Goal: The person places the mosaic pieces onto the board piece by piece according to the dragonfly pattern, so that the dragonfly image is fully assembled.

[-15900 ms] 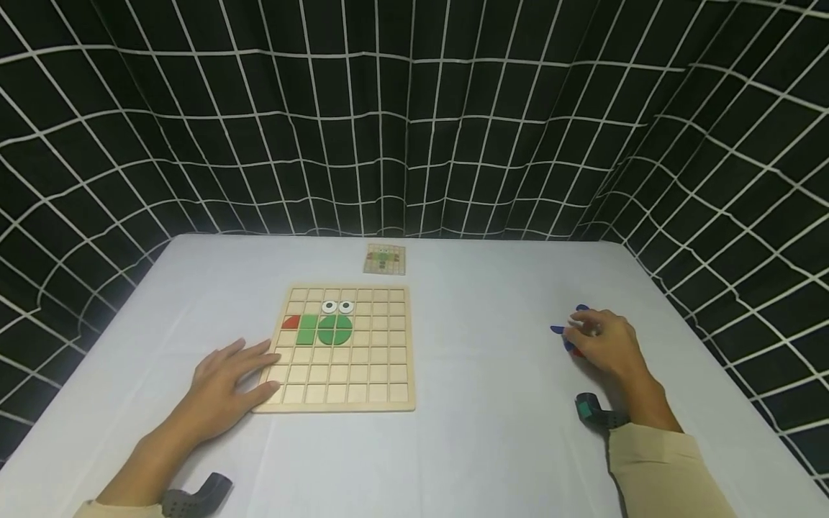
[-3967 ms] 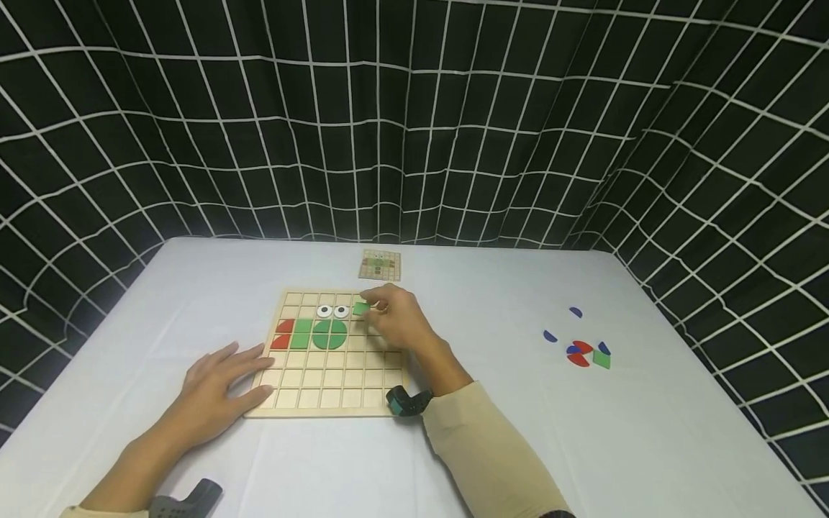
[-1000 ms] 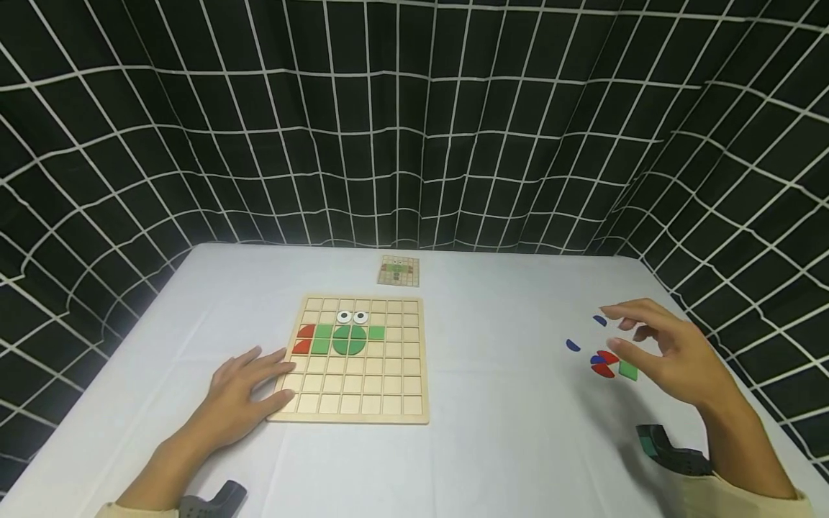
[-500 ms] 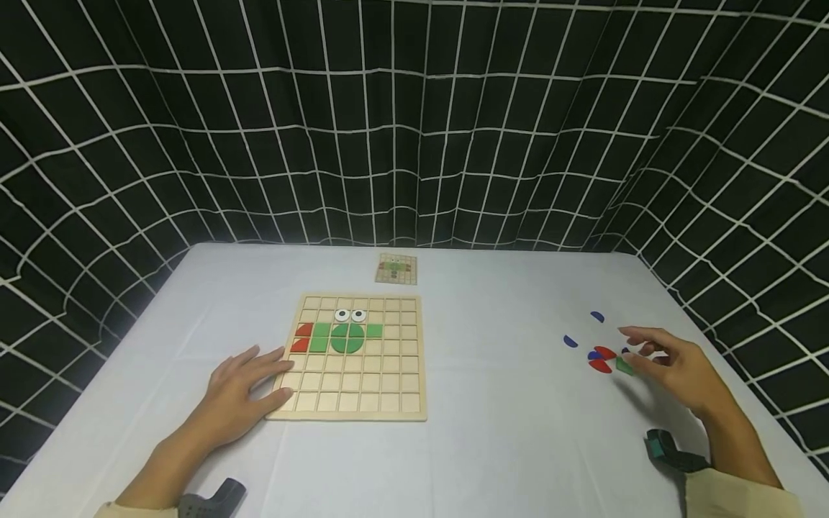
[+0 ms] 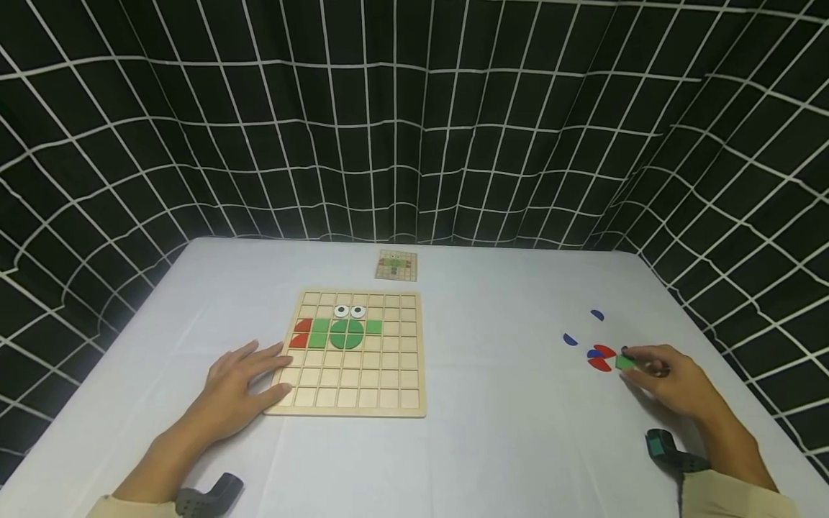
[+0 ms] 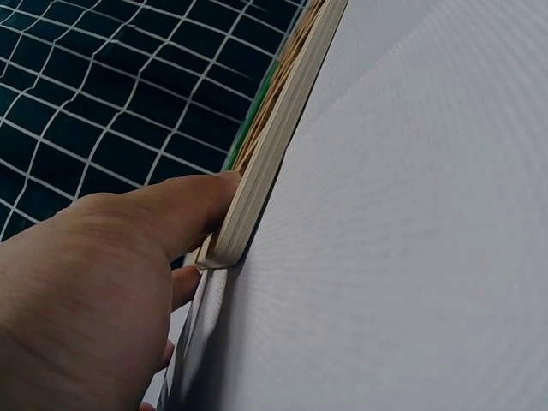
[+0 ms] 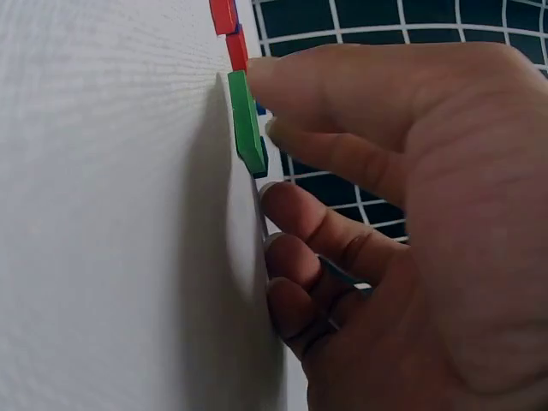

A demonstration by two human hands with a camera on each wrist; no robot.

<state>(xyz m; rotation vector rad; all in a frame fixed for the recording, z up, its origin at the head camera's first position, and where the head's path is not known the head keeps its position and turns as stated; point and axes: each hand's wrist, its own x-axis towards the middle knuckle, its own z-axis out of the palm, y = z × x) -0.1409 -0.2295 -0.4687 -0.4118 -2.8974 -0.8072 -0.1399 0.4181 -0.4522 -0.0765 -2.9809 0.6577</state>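
Note:
A square wooden grid board (image 5: 388, 380) lies left of centre on the white table. Set in it are two red quarter-round pieces (image 5: 300, 340), green squares (image 5: 317, 340), a green disc of quarter pieces (image 5: 346, 334) and two eye discs (image 5: 341, 311). My left hand (image 5: 236, 392) rests at the board's left edge, fingers spread, thumb on its lower left corner. My right hand (image 5: 673, 381) has its thumb and index finger at a loose green square tile (image 5: 624, 362), pinching it on the table. Beside it lie red pieces (image 5: 599, 365) and blue half-rounds (image 5: 570, 339).
A small picture card (image 5: 396, 265) showing a similar pattern lies behind the board. Another blue half-round (image 5: 597, 315) lies further back on the right. A black curtain with white grid lines (image 5: 421, 129) surrounds the table's back and sides.
Since the oldest frame, a second red piece and a green square right of the disc have joined the board. My right hand has gone back right and lowered onto the loose green tile.

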